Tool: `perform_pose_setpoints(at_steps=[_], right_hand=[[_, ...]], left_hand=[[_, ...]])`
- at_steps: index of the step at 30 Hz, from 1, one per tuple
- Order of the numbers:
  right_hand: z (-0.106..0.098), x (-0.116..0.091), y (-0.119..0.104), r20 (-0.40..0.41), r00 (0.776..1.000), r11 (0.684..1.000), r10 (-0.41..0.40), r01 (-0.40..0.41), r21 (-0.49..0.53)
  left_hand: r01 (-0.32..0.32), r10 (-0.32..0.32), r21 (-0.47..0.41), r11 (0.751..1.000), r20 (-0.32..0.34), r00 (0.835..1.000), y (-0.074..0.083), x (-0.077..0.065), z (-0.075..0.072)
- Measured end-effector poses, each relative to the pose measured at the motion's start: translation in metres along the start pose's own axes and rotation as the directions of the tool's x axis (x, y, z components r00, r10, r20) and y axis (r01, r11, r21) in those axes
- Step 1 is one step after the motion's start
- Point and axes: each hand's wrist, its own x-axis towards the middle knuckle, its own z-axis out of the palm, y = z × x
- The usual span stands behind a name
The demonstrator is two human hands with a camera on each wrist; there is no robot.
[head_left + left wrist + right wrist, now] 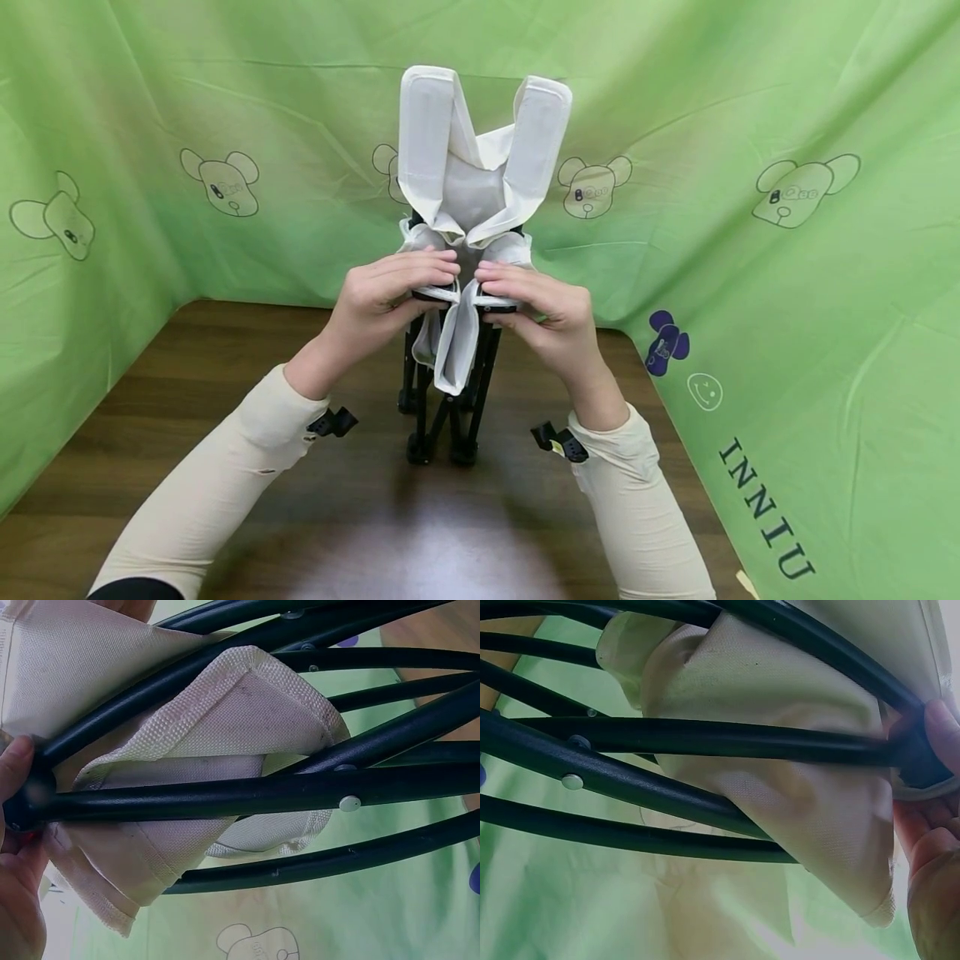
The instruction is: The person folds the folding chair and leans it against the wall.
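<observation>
A small folding chair with off-white cloth [472, 196] and a black tube frame stands upright on its black legs [418, 433], drawn narrow. Its seat cloth sags in a fold [457, 350] between the two front corners. My left hand [390, 287] grips the left front corner, fingers on top and thumb below. On the opposite corner my right hand [543, 304] holds on the same way, close beside the left. In the left wrist view, black tubes [225, 796] cross over the bunched cloth [217, 724]; the right wrist view shows similar riveted tubes [697, 739] and drooping cloth [817, 817].
The chair stands on a brown wooden tabletop [127, 425]. Green cloth [300, 108] with printed mouse heads hangs behind and along both sides. Black straps [332, 422] sit on both wrists over pale sleeves [225, 483].
</observation>
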Motion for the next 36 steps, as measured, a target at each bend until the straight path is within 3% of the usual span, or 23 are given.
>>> perform_pose_setpoints(at_steps=[24,28,36], right_hand=[[0.002,0.003,0.004,-0.022,0.999,0.998,-0.025,0.026,0.054],[0.002,0.002,0.003,-0.02,0.999,0.999,-0.037,0.038,0.03],[0.004,-0.004,-0.001,-0.001,0.997,0.996,-0.073,0.073,-0.054]], left_hand=[[0.069,-0.074,-0.142,0.987,-0.031,0.997,-0.005,0.003,0.007],[0.073,-0.076,-0.127,0.989,-0.02,0.997,-0.005,0.003,0.007],[0.093,-0.093,0.004,0.996,0.006,0.996,0.007,-0.001,0.004]])
